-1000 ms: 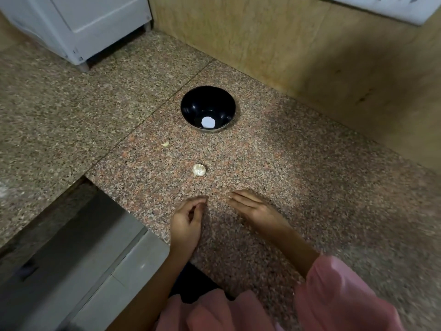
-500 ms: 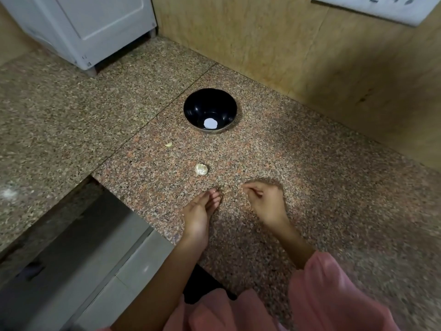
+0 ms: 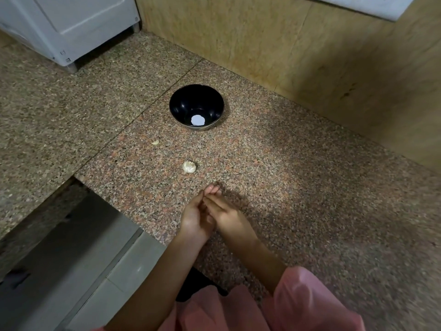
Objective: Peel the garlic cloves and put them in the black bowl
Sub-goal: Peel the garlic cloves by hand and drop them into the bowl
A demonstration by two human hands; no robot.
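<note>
The black bowl (image 3: 177, 106) stands on the granite counter (image 3: 298, 187), with a pale round spot showing at its bottom. A small garlic bulb piece (image 3: 189, 167) lies in front of the bowl. A single small clove (image 3: 155, 142) lies further left. My left hand (image 3: 194, 217) and my right hand (image 3: 228, 215) meet just below the garlic piece. The left fingers point away from me, and the right fingers lie across the left palm. No garlic shows between the hands, and whatever lies between them is hidden.
A white appliance (image 3: 71, 25) stands at the far left on the counter. A tan wall (image 3: 310, 56) runs behind the bowl. The counter's edge drops to a grey ledge (image 3: 71, 247) at the lower left. My pink sleeves (image 3: 310, 304) fill the bottom.
My two hands were apart on the counter and have come together, the right fingers now lying on the left palm. The garlic and the bowl have not moved.
</note>
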